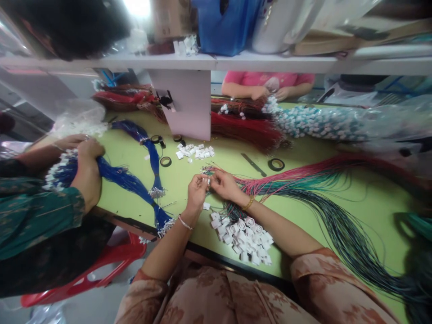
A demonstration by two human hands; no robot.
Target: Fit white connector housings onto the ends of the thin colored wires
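Both of my hands meet over the green tabletop, fingertips nearly touching. My left hand (196, 191) pinches a small white plastic connector (208, 182). Close beside it, my right hand (225, 184) has its fingers pressed together at the connector; what they grip is too small to make out. Wire ends with bare metal tips (206, 169) lie just beyond my fingers. A bundle of red wires (286, 174) and dark green and black wires (324, 207) runs off to the right. Below my right wrist sits a pile of white connectors (245, 238) on wires.
Loose white connectors (195, 151), a black tape roll (276, 164), another tape roll (165, 161) and a dark flat blade (254, 164) lie beyond my hands. At left, a co-worker's hands (89, 155) hold blue wires (131, 180). Across the table sits another person (268, 85). A shelf (236, 63) spans above.
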